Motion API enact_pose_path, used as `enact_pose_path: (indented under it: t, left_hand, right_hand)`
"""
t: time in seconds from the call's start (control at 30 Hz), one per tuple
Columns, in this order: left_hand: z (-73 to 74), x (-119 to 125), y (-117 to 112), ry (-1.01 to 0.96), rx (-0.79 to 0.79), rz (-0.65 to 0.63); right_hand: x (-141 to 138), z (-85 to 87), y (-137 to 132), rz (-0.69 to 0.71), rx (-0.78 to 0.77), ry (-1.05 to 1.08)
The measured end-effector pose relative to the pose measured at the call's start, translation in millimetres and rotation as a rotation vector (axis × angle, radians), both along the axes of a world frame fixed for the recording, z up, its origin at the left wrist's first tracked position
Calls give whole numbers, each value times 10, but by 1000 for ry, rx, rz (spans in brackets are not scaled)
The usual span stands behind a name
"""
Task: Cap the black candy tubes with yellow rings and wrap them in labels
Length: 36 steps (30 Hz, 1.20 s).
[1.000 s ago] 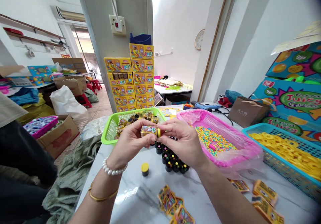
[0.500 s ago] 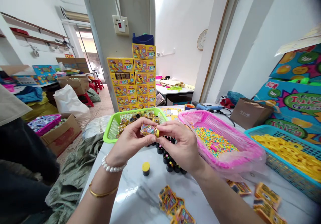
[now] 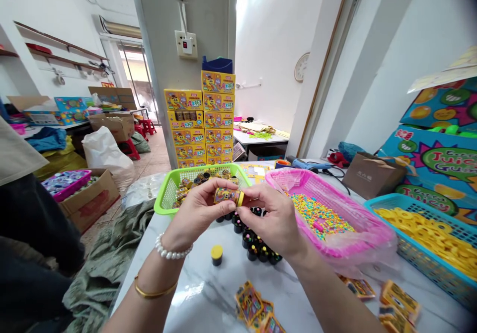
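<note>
Far left there's one other person, cut off by the edge, next to one purple basket sitting on one carton. Then the marble surface starts, with one green basket full of little bottles, too jumbled to count.

In front of that, my left hand (one pearl bracelet, one gold bangle) is wrapped round one bottle, lying sideways above the surface. One yellow-lidded cup stands alone below it. Right of that, over half a dozen black cups bunched together, partly hidden, plus at least three cards overlapping nearer me. My right hand is pinching the bottle's yellow cap end, so both hands are on it.

Next, one pink basket of tiny candies, way too many to count, at least three packs nearer me, one brown bag, and one blue basket of yellow rings.
</note>
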State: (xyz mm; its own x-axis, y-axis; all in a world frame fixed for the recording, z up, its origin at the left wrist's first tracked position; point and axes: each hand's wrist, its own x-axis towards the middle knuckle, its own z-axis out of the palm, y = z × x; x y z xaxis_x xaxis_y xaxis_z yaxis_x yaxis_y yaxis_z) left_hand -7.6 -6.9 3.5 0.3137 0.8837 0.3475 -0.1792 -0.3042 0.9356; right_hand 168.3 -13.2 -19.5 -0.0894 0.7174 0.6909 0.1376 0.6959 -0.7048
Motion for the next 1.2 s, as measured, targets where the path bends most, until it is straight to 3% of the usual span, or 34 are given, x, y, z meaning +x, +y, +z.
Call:
enact_pose_path:
  t: [0.2,0.3,0.37,0.47,0.57,0.63,0.8,0.9,1.03,1.2]
  left_hand:
    - [20,1,-46,114,145,17]
    - [32,3,-51,176,238,50]
    - [31,12,-45,130,213,43]
    - [9,23,-18,-4,68,90]
    - [-10,21,8,22,-53,119]
    - [-4,19,9,76,-64,131]
    - [55,32,-45,154,108,266]
    - [78,50,-68,172,176,277]
    - [80,65,-71,118,140,220]
    - [60,7,-52,100,35,126]
  right_hand:
    - [12,32,37,271,-545,277]
    - [-4,40,81,400,-699,397]
    - [-19,35,93,416,-672,429]
    - [-34,22,68,303,-463,375]
    - [-42,7,24,174,-243,192]
    - [-52,-4,5,132,-187,122]
    - [-61,1,-12,164,-366,192]
    - [-31,31,-21,204,-426,178]
    - [20,58,-12,271,-398,240]
    - [44,55,7,223,-273,213]
